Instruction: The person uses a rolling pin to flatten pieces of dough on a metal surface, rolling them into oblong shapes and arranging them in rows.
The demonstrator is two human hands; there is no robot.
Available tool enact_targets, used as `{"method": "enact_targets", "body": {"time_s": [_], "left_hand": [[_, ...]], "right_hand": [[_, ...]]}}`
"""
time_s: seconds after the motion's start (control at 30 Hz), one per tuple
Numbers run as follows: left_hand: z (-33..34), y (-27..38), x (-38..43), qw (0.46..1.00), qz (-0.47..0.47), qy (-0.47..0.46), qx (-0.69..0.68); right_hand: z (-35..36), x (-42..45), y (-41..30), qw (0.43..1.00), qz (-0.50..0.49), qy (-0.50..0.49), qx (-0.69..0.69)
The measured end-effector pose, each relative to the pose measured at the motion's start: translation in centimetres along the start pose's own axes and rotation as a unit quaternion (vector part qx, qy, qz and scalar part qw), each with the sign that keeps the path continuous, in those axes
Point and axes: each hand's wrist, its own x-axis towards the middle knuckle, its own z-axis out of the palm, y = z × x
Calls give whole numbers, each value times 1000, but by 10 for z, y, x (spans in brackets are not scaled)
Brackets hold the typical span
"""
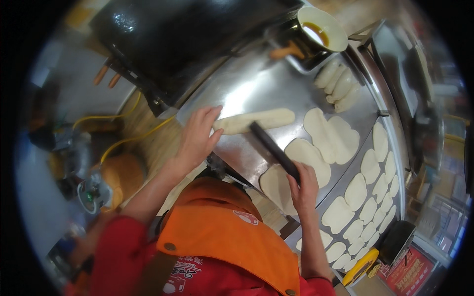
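A long flattened strip of dough lies on the steel worktop. At its left end rests my left hand, fingers apart, thumb and fingertips touching the dough. My right hand grips one end of a dark rolling pin, whose far end is over or on the strip's lower edge; which of the two I cannot tell. Flat dough pieces lie right of the pin, and another round is partly behind my right hand. Folded dough rolls sit at the upper right.
Many small dough pieces cover the darker surface at the right. A bowl of brown liquid stands at the top, near a wooden-looking handle. A large black griddle or lid borders the worktop. A yellow cord runs at the left.
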Motion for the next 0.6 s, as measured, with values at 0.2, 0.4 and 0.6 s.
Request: {"method": "enact_targets", "body": {"time_s": [0.2, 0.4, 0.6], "left_hand": [[-11, 21, -5, 989, 135, -12, 53], [10, 4, -12, 991, 28, -87, 99], [37, -11, 2, 991, 10, 36, 128]], "right_hand": [[26, 85, -14, 975, -192, -90, -68], [57, 125, -18, 987, -140, -32, -65], [87, 149, -6, 970, -173, 16, -170]]}}
